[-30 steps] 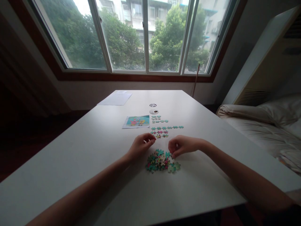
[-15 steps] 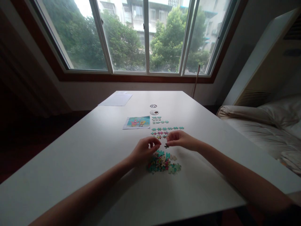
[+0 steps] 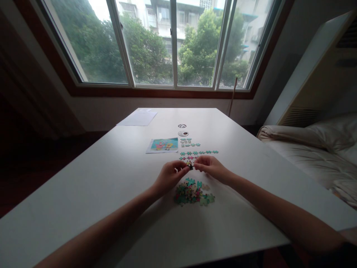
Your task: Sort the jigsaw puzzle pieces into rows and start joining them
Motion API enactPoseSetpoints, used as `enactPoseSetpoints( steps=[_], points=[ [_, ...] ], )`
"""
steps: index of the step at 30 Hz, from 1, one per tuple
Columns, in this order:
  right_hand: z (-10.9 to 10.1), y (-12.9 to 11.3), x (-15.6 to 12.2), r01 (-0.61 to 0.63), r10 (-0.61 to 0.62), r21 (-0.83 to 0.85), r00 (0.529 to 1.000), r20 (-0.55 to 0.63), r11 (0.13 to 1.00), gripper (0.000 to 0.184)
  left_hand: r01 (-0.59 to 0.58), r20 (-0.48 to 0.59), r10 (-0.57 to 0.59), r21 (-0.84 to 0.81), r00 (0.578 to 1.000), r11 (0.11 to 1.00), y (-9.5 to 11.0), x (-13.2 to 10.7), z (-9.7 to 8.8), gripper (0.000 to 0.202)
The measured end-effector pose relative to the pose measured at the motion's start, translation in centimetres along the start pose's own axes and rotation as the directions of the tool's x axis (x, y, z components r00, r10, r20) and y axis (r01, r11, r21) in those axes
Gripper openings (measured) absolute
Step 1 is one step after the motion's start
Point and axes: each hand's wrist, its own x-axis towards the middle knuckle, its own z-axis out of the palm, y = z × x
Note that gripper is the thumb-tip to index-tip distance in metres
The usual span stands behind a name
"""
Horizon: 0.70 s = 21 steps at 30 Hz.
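Note:
Between my two hands is a small dark jigsaw puzzle piece. My left hand pinches it from the left with thumb and fingers. The fingertips of my right hand close on its right side. Just beyond lie rows of jigsaw pieces, mostly teal, some with pink and yellow; my hands partly cover the nearest row. Below my hands sits a heap of mixed jigsaw pieces in teal, pink and yellow. A printed cartoon picture rests left of the rows.
The white table stretches toward the window. Two round flat items lie behind the rows. White paper sheets are at the far left corner. On the right stands a pale sofa.
My right hand has moved slightly left, carrying the dark jigsaw piece to my left hand. The left fingers have closed on it. The heap and rows look the same.

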Motion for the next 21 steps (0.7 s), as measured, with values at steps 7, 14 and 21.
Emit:
enactPoseSetpoints(
  steps=[7,14,21],
  points=[
    [-0.1,0.5,-0.1,0.172,-0.187,-0.330,0.982,-0.014,0.928,0.027,0.022,0.008,-0.022,0.008,1.000,1.000,0.2,0.0,-0.1,0.023],
    [-1.0,0.5,0.6,0.126,-0.164,-0.196,0.968,-0.190,0.972,0.032,0.052,-0.043,-0.053,-0.011,0.998,0.999,0.2,0.2,-0.4,0.023],
    [-2.2,0.8,1.3,0.075,-0.094,-0.069,0.932,-0.350,0.995,0.031,0.096,-0.058,-0.094,0.026,0.994,0.995,-1.1,0.2,-0.1,0.024]
  ],
)
